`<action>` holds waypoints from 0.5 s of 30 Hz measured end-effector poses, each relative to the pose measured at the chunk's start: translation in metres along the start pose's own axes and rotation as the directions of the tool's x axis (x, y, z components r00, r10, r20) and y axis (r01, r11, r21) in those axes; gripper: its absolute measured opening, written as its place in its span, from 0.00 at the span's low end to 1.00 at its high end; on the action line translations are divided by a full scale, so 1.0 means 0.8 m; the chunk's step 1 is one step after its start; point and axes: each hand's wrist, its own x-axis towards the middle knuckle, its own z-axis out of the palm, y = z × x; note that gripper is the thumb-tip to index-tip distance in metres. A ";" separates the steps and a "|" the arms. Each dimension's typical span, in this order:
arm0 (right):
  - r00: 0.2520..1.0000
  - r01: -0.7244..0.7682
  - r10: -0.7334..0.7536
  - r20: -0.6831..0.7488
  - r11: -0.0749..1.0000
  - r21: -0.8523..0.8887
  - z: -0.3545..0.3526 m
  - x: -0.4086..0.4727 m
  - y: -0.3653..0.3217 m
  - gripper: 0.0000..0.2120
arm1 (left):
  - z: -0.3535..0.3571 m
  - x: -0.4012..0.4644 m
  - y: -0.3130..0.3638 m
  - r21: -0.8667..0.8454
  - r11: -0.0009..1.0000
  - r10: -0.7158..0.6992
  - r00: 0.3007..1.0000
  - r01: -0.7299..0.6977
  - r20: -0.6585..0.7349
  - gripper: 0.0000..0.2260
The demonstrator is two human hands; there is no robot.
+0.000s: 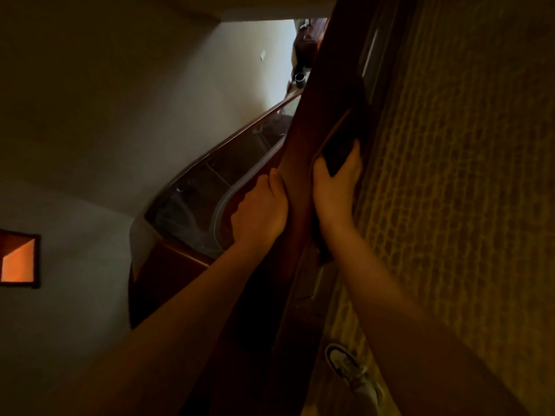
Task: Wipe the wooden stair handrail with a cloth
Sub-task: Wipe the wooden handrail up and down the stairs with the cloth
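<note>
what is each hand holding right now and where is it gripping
The left hand grips the left side of the wooden handrail. The right hand holds a dark cloth against its right side, fingers over the cloth's lower end.

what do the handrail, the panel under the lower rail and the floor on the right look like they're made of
Handrail: dark reddish-brown wood by its look, smooth and slightly glossy, though the dim light hides any grain.
Panel: probably glass, since it is see-through with faint reflections.
Floor: likely carpet, going by its matte yellowish surface with a repeating woven-looking pattern.
</note>
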 end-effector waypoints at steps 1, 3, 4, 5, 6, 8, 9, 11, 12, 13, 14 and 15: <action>0.999 -0.049 0.049 0.012 0.999 0.019 -0.002 -0.018 0.005 0.34 | 0.000 0.004 -0.002 0.021 1.000 -0.021 1.000 0.021 0.013 0.23; 0.993 -0.115 0.113 0.043 0.993 0.041 -0.007 -0.052 0.015 0.34 | 0.001 0.012 -0.005 0.066 0.997 -0.049 0.997 0.045 0.053 0.21; 0.990 -0.128 0.125 0.060 0.991 0.047 -0.009 -0.067 0.019 0.34 | 0.002 0.011 -0.004 0.069 0.998 -0.017 0.999 0.014 0.042 0.20; 0.988 -0.138 0.134 0.075 0.989 0.052 -0.011 -0.080 0.025 0.34 | 0.003 0.007 -0.004 0.079 0.996 0.037 0.999 -0.038 0.013 0.20; 0.986 -0.147 0.142 0.088 0.988 0.055 -0.013 -0.092 0.030 0.34 | 0.003 0.004 -0.001 0.077 0.995 0.069 0.998 -0.068 -0.010 0.20; 0.983 -0.158 0.151 0.105 0.986 0.056 -0.016 -0.110 0.037 0.34 | 0.002 0.002 -0.002 0.056 0.994 0.097 0.995 -0.096 -0.020 0.20; 0.983 -0.159 0.153 0.106 0.986 0.051 -0.016 -0.113 0.038 0.34 | 0.003 0.005 -0.001 0.023 0.995 0.098 0.995 -0.097 -0.027 0.20; 0.985 -0.154 0.152 0.085 0.988 0.017 -0.013 -0.106 0.034 0.34 | 0.004 0.003 -0.002 -0.023 0.996 0.081 0.996 -0.082 -0.023 0.22; 0.986 -0.153 0.153 0.070 0.988 -0.007 -0.012 -0.099 0.030 0.34 | 0.005 0.002 -0.003 -0.018 0.996 0.082 0.996 -0.082 -0.021 0.22; 0.987 -0.152 0.154 0.055 0.988 -0.029 -0.010 -0.088 0.024 0.34 | 0.004 0.002 -0.002 -0.006 0.996 0.085 0.996 -0.085 -0.021 0.21; 0.988 -0.150 0.152 0.039 0.988 -0.045 -0.008 -0.076 0.017 0.33 | 0.003 -0.001 -0.004 0.009 0.996 0.087 0.996 -0.087 -0.018 0.21; 0.989 -0.144 0.145 0.024 0.988 -0.053 -0.006 -0.061 0.011 0.33 | 0.001 -0.001 -0.001 0.029 0.996 0.086 0.996 -0.085 -0.011 0.19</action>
